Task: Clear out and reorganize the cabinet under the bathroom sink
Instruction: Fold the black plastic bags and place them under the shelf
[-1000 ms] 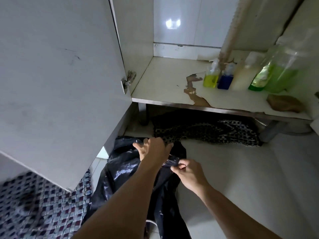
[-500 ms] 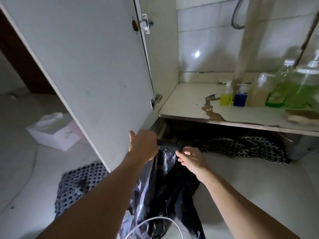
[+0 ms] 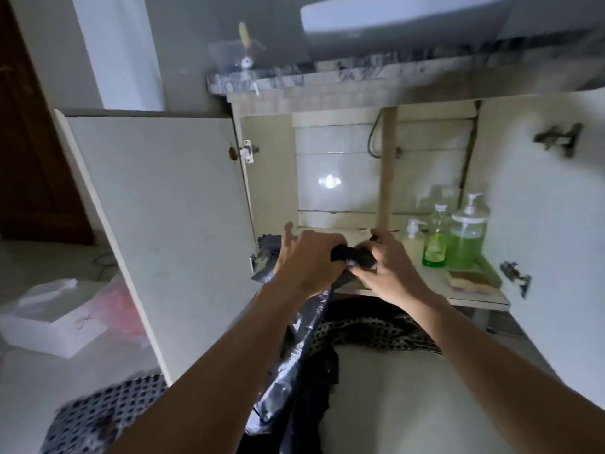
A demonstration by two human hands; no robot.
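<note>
Both hands, left hand (image 3: pixel 307 260) and right hand (image 3: pixel 389 270), bunch the black trash bag (image 3: pixel 291 355) neck mid-frame, grip tight, probably tying it shut.

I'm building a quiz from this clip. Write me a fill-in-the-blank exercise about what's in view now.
1. Both hands, the left hand and the right hand, grip a black plastic ____.
2. The liquid in the large pump bottle is ____.
3. Both doors of the cabinet stand ____.
4. The sponge lies on the cabinet ____, in front of the bottles.

Missing words: bag; green; open; floor
</note>
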